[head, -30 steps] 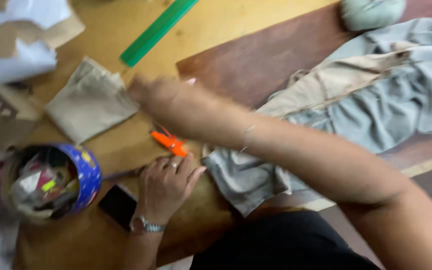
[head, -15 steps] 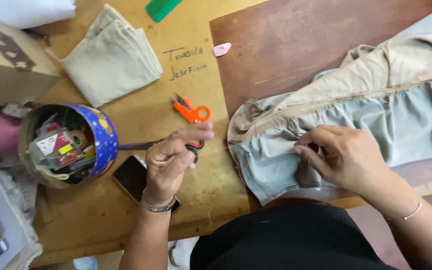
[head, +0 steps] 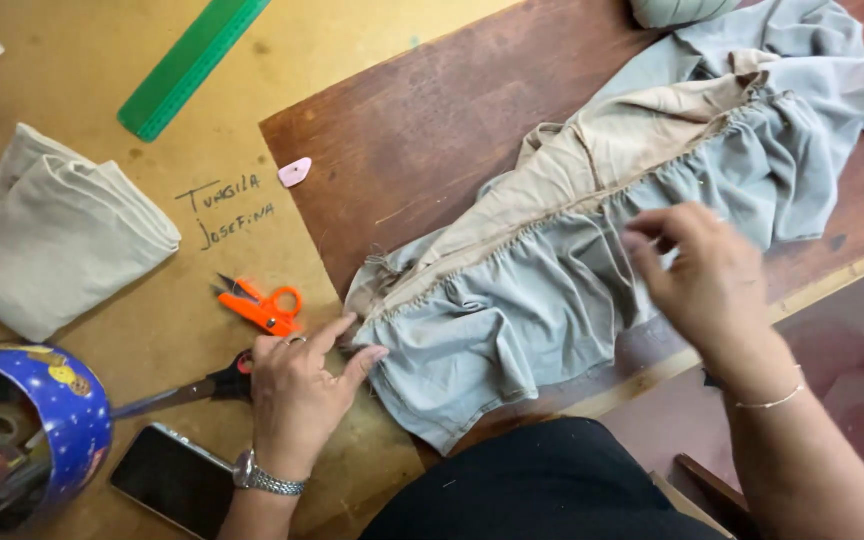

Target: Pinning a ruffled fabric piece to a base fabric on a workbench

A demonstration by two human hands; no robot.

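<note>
A grey gathered garment [head: 572, 290] with a beige band sewn along its upper edge lies across a dark wooden board [head: 422, 130]. My left hand [head: 297, 395] rests flat on the table, fingertips touching the garment's left corner. It lies over the handles of large dark scissors [head: 192, 390]. My right hand [head: 702, 275] hovers over the gathered seam on the right, fingers loosely curled and pinched together; whether it holds something small I cannot tell. Small orange thread snips [head: 257, 305] lie just above my left hand.
A folded beige cloth [head: 52, 235] lies at the left, a green ruler [head: 192, 65] above it. A blue round tin [head: 22, 440] of sewing bits and a dark phone [head: 177, 480] sit at bottom left. A pink chalk piece [head: 295, 172] lies by the board's edge.
My right hand has moved right along the gathered seam. My left hand has gone from the scissors area to the garment's left corner. The view has closed in.
</note>
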